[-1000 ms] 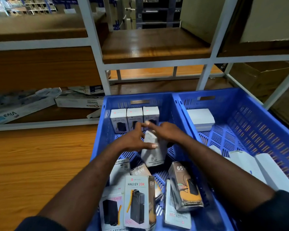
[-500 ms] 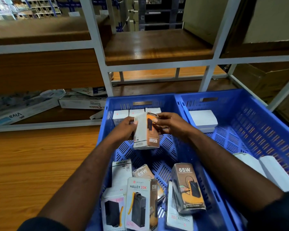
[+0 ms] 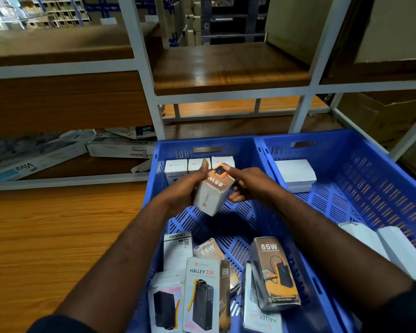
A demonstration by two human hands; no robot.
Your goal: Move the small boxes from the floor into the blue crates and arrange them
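Both hands hold one small white-and-orange "65W" box [image 3: 213, 191] tilted above the middle of the left blue crate [image 3: 203, 143]. My left hand [image 3: 190, 186] grips its left side, thumb raised. My right hand [image 3: 246, 186] pinches its right side and top corner. Three white boxes [image 3: 178, 168] stand upright in a row against the crate's far wall, partly hidden by the hands. Several boxes [image 3: 271, 272] lie loose at the crate's near end. The right blue crate [image 3: 370, 169] holds a white box [image 3: 294, 174] at the far left and white boxes [image 3: 380, 239] near its right wall.
A white metal rack [image 3: 151, 97] with wooden shelves stands just behind the crates. Long white cartons [image 3: 34, 157] lie on its lowest shelf at left. A wooden surface [image 3: 58, 236] stretches to the left of the crates. Brown cardboard cartons [image 3: 384, 114] sit at the far right.
The box came up off the crate floor a second ago. Over the last half second both hands have turned it, so its orange printed face now tips away and its white side faces me.
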